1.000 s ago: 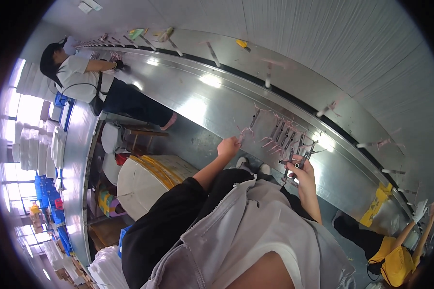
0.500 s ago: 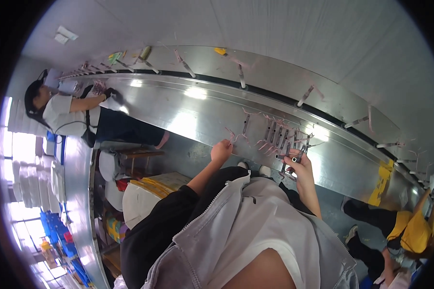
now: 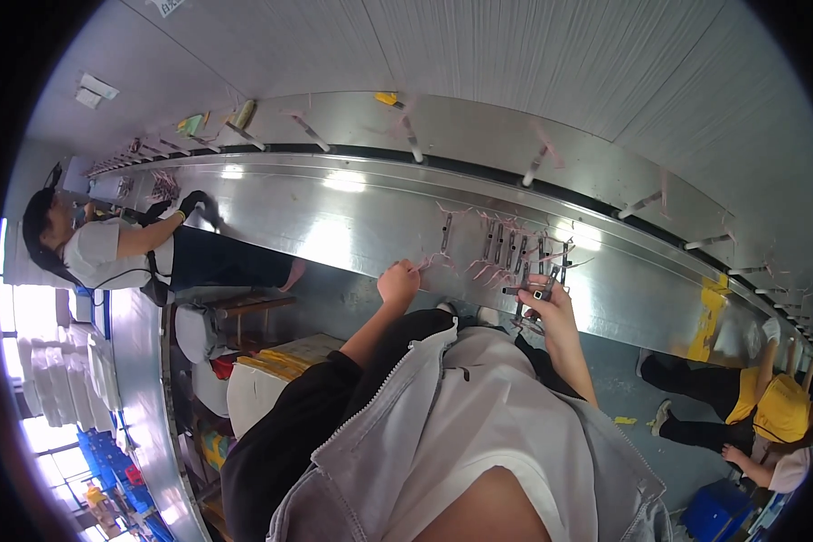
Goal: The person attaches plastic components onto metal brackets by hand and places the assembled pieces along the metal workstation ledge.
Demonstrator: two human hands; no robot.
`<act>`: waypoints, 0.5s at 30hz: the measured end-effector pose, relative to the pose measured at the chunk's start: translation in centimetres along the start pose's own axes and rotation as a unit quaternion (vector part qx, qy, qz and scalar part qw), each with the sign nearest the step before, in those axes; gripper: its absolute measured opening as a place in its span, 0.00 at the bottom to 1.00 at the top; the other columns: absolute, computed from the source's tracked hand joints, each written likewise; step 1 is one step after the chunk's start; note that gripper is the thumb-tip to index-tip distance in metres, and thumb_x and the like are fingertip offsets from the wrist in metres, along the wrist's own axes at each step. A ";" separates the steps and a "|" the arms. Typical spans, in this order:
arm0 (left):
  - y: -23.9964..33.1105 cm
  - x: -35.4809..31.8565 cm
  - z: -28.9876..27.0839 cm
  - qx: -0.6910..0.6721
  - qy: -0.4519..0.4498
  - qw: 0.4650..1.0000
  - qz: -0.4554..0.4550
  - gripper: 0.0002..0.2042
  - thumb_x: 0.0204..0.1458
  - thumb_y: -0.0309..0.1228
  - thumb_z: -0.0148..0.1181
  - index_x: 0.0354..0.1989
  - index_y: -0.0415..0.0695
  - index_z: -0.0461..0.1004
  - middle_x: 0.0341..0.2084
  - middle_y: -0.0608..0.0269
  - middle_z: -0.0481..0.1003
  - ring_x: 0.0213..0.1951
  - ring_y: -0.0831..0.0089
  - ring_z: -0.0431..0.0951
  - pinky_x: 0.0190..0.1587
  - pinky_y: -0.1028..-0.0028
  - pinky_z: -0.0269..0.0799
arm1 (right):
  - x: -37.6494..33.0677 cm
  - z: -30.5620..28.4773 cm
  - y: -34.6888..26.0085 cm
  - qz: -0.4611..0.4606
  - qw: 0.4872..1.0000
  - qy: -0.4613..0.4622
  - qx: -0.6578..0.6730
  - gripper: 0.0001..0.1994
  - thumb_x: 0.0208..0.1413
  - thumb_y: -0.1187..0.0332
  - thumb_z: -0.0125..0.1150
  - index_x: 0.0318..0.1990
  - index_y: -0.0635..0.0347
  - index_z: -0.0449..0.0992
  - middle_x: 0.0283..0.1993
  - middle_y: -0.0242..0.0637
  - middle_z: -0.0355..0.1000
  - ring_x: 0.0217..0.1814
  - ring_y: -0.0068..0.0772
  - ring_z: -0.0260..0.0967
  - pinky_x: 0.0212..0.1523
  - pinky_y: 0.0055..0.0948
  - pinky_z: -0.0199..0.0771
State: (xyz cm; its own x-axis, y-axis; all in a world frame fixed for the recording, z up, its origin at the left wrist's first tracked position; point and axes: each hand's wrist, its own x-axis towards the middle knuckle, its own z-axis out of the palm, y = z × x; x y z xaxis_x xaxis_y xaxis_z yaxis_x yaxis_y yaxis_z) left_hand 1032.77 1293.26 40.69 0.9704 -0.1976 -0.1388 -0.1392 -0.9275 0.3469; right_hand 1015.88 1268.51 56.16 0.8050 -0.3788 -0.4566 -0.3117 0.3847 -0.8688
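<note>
My left hand [image 3: 398, 284] is closed in a pinch above the bench's near edge, with thin pink wires [image 3: 434, 260] at its fingertips. To its right, my right hand [image 3: 553, 307] is curled around several small dark bar-shaped parts [image 3: 539, 294], one showing a square end. How the fingers grip them is partly hidden. Just beyond, several slim dark parts [image 3: 510, 251] with pink wires at both ends lie side by side on the metal bench. A single similar part [image 3: 446, 232] lies apart, left of the row.
The shiny metal bench [image 3: 334, 235] runs across the view. Behind it, white pegs [image 3: 413, 140] stand along a dark slot, some carrying pink wires. A co-worker in white [image 3: 99, 244] stands at the left; another in yellow [image 3: 777, 406] at the right. Yellow tape [image 3: 709, 316] marks the bench.
The view has shifted, so most of the scene sits further left. The pegs have slid slightly left along the slot. Both my hands keep their closed grips.
</note>
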 end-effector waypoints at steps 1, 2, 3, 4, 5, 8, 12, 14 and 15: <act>-1.3 0.6 -0.6 -0.001 -0.001 1.000 0.001 0.10 0.44 0.39 0.54 0.29 0.48 0.75 0.28 0.55 0.75 0.32 0.54 0.76 0.34 0.60 0.71 | 0.3 1.5 0.2 0.000 1.000 0.002 -0.001 0.17 0.46 0.75 0.60 0.46 0.61 0.66 0.38 0.36 0.73 0.36 0.25 0.71 0.31 0.21 0.63; -2.6 1.3 -1.2 -0.002 -0.008 1.000 -0.004 0.09 0.44 0.39 0.55 0.29 0.48 0.75 0.28 0.56 0.75 0.32 0.55 0.76 0.34 0.60 0.70 | 0.5 3.1 0.4 0.000 1.000 0.002 0.002 0.17 0.46 0.75 0.60 0.45 0.61 0.66 0.37 0.35 0.73 0.36 0.25 0.71 0.31 0.21 0.63; -3.8 1.9 -1.7 -0.004 -0.015 1.000 -0.009 0.09 0.43 0.39 0.55 0.28 0.48 0.76 0.28 0.56 0.75 0.32 0.55 0.76 0.34 0.61 0.70 | 0.8 4.6 0.6 0.000 1.000 0.003 0.005 0.17 0.46 0.75 0.60 0.45 0.61 0.66 0.37 0.34 0.73 0.36 0.25 0.71 0.31 0.21 0.63; -5.1 2.4 -2.3 -0.005 -0.022 1.000 -0.014 0.09 0.43 0.39 0.56 0.28 0.48 0.76 0.29 0.56 0.75 0.32 0.55 0.76 0.34 0.61 0.70 | 1.0 6.2 0.8 0.000 1.000 0.004 0.009 0.17 0.46 0.75 0.60 0.45 0.61 0.67 0.37 0.34 0.73 0.36 0.25 0.71 0.31 0.21 0.63; -6.6 3.1 -2.8 -0.006 -0.022 1.000 -0.012 0.09 0.43 0.39 0.56 0.28 0.48 0.76 0.29 0.56 0.75 0.32 0.55 0.76 0.34 0.61 0.70 | 1.2 7.9 1.0 -0.001 1.000 0.006 0.008 0.17 0.46 0.75 0.60 0.45 0.61 0.67 0.37 0.34 0.73 0.36 0.25 0.71 0.31 0.21 0.63; -11.0 4.7 -4.1 -0.020 -0.047 0.999 0.002 0.09 0.42 0.39 0.57 0.27 0.48 0.76 0.27 0.56 0.76 0.32 0.56 0.76 0.33 0.61 0.71 | 1.8 12.8 1.6 0.007 1.000 0.013 -0.002 0.17 0.46 0.75 0.61 0.45 0.61 0.67 0.37 0.34 0.73 0.37 0.24 0.71 0.31 0.21 0.63; -16.0 7.8 -6.3 -0.022 -0.063 0.997 0.028 0.09 0.42 0.39 0.58 0.27 0.47 0.76 0.25 0.57 0.76 0.30 0.57 0.76 0.32 0.62 0.71 | 3.0 19.0 2.8 0.008 1.000 0.019 0.010 0.17 0.46 0.75 0.61 0.45 0.61 0.67 0.37 0.35 0.73 0.37 0.24 0.70 0.31 0.21 0.63; -18.5 9.3 -7.4 -0.040 -0.079 0.995 0.041 0.09 0.41 0.38 0.59 0.26 0.47 0.76 0.24 0.58 0.76 0.30 0.58 0.77 0.32 0.63 0.71 | 3.4 22.4 3.3 0.010 0.999 0.032 0.012 0.17 0.46 0.75 0.61 0.45 0.61 0.67 0.37 0.34 0.72 0.37 0.24 0.70 0.31 0.21 0.63; -20.0 10.5 -8.0 -0.058 -0.083 0.994 0.047 0.09 0.41 0.38 0.60 0.26 0.46 0.76 0.23 0.58 0.76 0.29 0.59 0.77 0.31 0.63 0.71 | 4.0 24.4 3.5 0.007 0.999 0.031 0.013 0.17 0.46 0.75 0.61 0.46 0.61 0.67 0.37 0.34 0.72 0.37 0.24 0.70 0.31 0.21 0.63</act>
State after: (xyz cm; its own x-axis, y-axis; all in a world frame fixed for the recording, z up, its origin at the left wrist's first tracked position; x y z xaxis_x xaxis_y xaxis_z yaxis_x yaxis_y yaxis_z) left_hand 1047.34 1312.23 39.74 0.9069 -0.3399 -0.2489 -0.1940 -0.8615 0.4693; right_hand 1030.36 1288.87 55.99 0.7674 -0.4254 -0.4797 -0.3086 0.4108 -0.8579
